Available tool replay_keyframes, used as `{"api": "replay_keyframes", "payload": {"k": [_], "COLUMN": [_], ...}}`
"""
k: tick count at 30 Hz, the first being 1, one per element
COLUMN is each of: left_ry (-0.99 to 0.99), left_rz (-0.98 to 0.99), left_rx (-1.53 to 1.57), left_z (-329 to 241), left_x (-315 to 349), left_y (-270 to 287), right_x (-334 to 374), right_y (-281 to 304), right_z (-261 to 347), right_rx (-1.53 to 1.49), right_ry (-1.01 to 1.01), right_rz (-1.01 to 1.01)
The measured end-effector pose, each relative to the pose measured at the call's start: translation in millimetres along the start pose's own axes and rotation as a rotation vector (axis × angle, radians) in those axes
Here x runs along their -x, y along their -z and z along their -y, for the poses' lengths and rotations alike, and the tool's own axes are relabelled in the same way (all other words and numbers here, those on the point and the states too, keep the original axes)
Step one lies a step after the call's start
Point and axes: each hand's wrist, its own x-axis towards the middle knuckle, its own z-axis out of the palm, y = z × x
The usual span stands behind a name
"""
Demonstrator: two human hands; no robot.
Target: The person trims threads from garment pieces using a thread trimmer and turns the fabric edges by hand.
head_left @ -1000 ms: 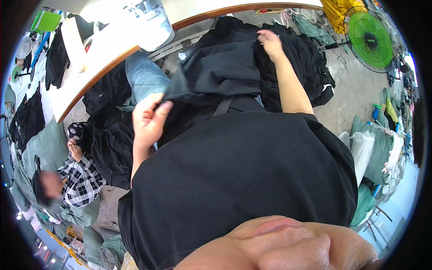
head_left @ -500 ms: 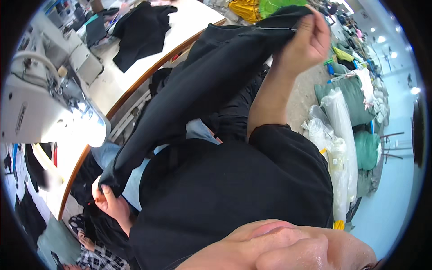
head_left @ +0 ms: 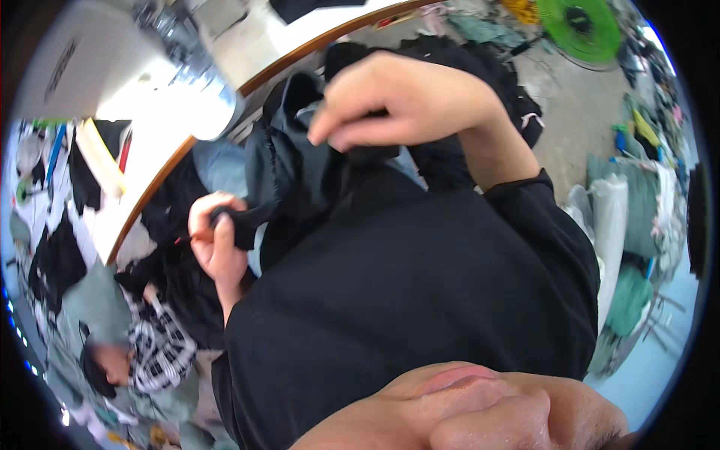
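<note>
A dark garment (head_left: 296, 161) hangs bunched in front of my chest, over my lap. My left hand (head_left: 221, 244) is closed round a gathered end of it, fingers and thumb pinching the cloth. A small orange-red bit shows at these fingers, too small to name. Above the garment's right part is my right hand (head_left: 397, 105), bent at the wrist with curled fingers pointing left. Motion smears those fingertips, and whether they hold cloth is hidden. Black fabric lies just beneath them.
To the left, a lit sewing machine (head_left: 97, 67) stands on a white table with a brown edge (head_left: 169, 169). A green fan (head_left: 577, 30) is at the far right. Plastic-wrapped rolls (head_left: 611, 240) and green bundles (head_left: 630, 300) line the right side. Another person in checked sleeves (head_left: 161, 349) sits lower left.
My right hand has come down and left from its raised place. The garment, stretched between both hands before, now hangs slack and bunched. My left hand has moved up and right, keeping its grip.
</note>
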Motion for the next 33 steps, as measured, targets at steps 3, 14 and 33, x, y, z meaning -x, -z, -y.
{"api": "replay_keyframes", "payload": {"k": [3,14,33], "left_ry": [0.106,0.336,0.104], "left_rz": [0.13,0.238,0.403], "left_rx": [0.046,-0.156,-0.337], "left_z": [-4,-7,-10], "left_x": [5,19,-6], "left_y": [4,24,3], "right_x": [13,146,-60], "right_y": [5,-47,-95], "right_z": [-39,-201,8], "right_rx": [-0.103,-0.489,-0.254], "right_ry": [-0.027,-1.119,0.194], "right_rz": [0.04,-0.334,0.043]}}
